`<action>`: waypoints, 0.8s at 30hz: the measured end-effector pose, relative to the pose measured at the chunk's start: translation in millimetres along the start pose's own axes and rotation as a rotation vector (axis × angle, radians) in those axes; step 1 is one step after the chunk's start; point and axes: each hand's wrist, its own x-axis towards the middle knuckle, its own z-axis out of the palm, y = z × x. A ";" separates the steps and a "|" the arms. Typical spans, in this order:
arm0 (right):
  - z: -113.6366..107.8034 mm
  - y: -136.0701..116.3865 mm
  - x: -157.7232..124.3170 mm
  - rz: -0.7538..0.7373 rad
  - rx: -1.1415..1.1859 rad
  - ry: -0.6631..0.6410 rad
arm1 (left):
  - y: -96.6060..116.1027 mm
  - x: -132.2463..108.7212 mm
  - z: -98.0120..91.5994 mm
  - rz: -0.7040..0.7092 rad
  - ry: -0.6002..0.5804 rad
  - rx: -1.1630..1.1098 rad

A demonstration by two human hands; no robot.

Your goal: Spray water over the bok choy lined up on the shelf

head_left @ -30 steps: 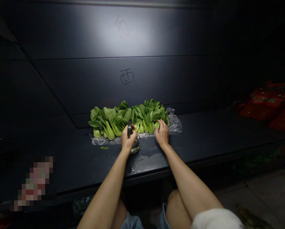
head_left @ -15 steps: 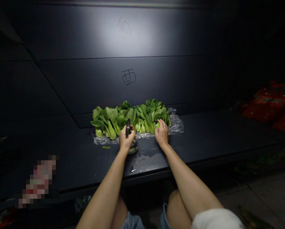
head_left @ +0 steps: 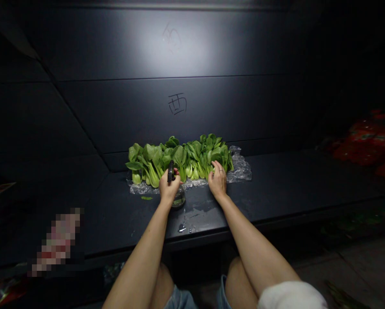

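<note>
I read a dark desk (head_left: 276, 189) set against a dark panelled wall (head_left: 83, 120). The wall carries a hand-drawn character 西 (head_left: 177, 104), with a fainter mark (head_left: 171, 37) above it. Spilled water (head_left: 192, 212) lies on the desk surface. Red sacks (head_left: 369, 143) sit at far right. A pixelated patch (head_left: 57, 241) obscures an item at lower left.

There are two of the person's own hands: one left hand (head_left: 169, 189), holding one spray bottle (head_left: 178, 199), and one right hand (head_left: 216, 181). One row of bok choy (head_left: 179, 161) holds more than a dozen heads, too tightly packed for an exact count. One plastic sheet (head_left: 241, 171) lies beneath them, and one loose leaf (head_left: 146, 198) lies on the one tabletop (head_left: 269, 193). One wall (head_left: 115, 116) bears two handwritten characters (head_left: 177, 104). Two knees (head_left: 235, 270) show. The red bags (head_left: 369, 143) are too dim to count.
</note>
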 end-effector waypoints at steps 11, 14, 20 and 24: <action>1.6 -5.4 -0.7 -0.007 0.011 -0.007 | 4.7 1.8 -4.6 -0.034 0.017 0.020; 2.3 -6.7 -0.6 -0.007 0.007 -0.008 | 5.3 1.7 -5.6 -0.050 0.016 0.040; 5.4 -8.9 -0.4 -0.003 0.017 -0.016 | 2.9 2.1 -8.2 -0.027 0.033 0.013; 7.6 -10.9 -0.6 -0.008 0.028 -0.009 | 0.9 2.9 -11.6 -0.023 0.048 0.019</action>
